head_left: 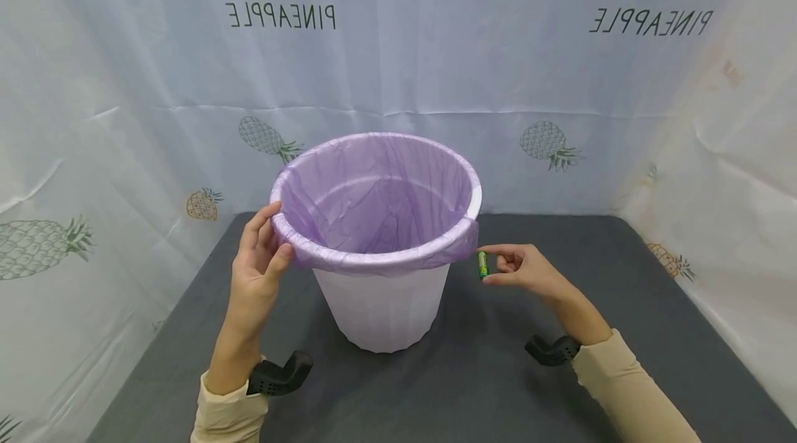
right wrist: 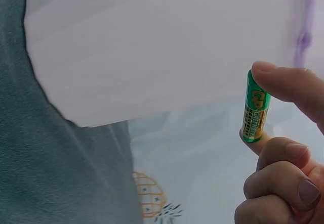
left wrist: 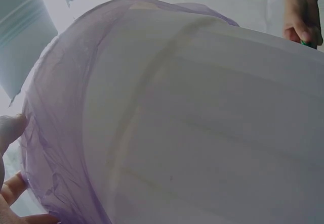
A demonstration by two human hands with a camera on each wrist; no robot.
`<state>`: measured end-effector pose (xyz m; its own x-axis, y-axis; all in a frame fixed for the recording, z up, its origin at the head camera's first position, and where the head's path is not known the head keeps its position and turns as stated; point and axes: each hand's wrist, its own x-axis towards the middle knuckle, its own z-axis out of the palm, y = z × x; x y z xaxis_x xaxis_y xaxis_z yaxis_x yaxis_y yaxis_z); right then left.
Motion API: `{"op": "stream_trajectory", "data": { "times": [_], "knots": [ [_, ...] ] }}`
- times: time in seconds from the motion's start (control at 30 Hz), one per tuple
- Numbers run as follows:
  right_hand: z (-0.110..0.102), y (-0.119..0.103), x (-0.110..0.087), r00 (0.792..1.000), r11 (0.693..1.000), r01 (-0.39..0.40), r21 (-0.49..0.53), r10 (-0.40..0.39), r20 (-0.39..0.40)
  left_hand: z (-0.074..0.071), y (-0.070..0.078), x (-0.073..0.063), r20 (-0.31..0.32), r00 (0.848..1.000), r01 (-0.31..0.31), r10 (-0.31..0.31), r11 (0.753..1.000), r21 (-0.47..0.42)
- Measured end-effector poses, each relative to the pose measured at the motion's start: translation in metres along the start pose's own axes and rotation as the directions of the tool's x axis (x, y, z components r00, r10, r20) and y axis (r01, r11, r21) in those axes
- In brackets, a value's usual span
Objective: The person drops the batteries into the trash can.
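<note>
A white trash bin (head_left: 382, 308) stands upright on the dark tabletop, lined with a purple bag (head_left: 380, 259) folded over its rim. At the rim's left side, my left hand (head_left: 252, 280) rests its thumb and spread fingertips against the bag from outside; its fingertips (left wrist: 15, 186) also show on the purple film in the left wrist view. My right hand (head_left: 526, 268) pinches a small green-and-gold battery (right wrist: 255, 107) upright by its ends, between thumb and index finger. The other fingers are curled. In the head view the battery is just right of the bin, below rim height.
A pale curtain (head_left: 423, 69) printed with pineapples hangs behind and along both sides of the dark tabletop (head_left: 436, 394). Each wrist wears a black camera mount (head_left: 280, 374), close above the table in the head view.
</note>
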<state>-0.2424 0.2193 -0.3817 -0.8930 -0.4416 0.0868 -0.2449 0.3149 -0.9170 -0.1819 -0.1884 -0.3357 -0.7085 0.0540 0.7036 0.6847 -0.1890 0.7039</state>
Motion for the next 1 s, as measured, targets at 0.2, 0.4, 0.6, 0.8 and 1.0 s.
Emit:
{"op": "stream_trajectory", "data": {
  "times": [0.2,0.4,0.6,0.8,1.0],
  "knots": [
    [-0.007,-0.014,-0.002,1.000,1.000,0.025,0.007,-0.025,-0.003,0.001,0.000,0.002,0.017,1.000,-0.020,0.020,0.999,-0.025],
    [-0.014,-0.026,-0.005,0.996,0.996,0.082,0.018,-0.082,-0.024,0.000,-0.001,0.003,-0.008,1.000,0.010,-0.010,1.000,0.008],
    [-0.022,-0.038,-0.009,0.996,0.997,0.081,0.019,-0.080,-0.037,0.001,-0.001,0.003,0.006,1.000,-0.015,0.015,1.000,-0.014],
    [-0.028,-0.048,-0.009,0.995,0.995,0.098,0.013,-0.097,-0.035,0.001,0.000,0.000,0.006,1.000,-0.016,0.016,1.000,-0.014],
    [-0.032,-0.062,-0.009,0.989,0.987,0.150,0.063,-0.150,-0.018,0.001,0.001,0.000,-0.012,1.000,0.023,-0.023,1.000,0.012]
  ]
}}
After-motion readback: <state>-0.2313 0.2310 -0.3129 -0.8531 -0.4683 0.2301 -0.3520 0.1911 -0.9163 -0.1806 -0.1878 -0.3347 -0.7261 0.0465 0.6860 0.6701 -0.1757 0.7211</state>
